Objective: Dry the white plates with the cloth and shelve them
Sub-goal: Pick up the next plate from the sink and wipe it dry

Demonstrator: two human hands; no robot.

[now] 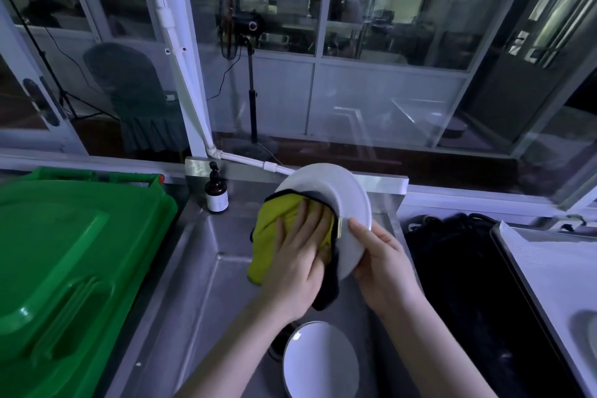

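Holds one white plate (342,191) on edge above the sink (200,268), face turned leftward, presumably so that drips fall into the basin and the face meets the wiping hand. Grips its lower right rim with the right hand (381,262), thumb on the near face, fingers curled behind; likely a brace against wiping pressure. Presses the yellow cloth (274,223) flat against the plate's face with the left hand (297,255), fingers straight and close together, pinching nothing. Lets the cloth's dark underside hang below the plate. Leaves a second plate (319,362) lying flat in the sink, nearer the body, apparently awaiting its turn. Records a green bin lid (64,252) left of the sink and a brown pump bottle (216,194) at its back corner. Finds no shelf in view. Judges drying under way, shelving not yet begun.
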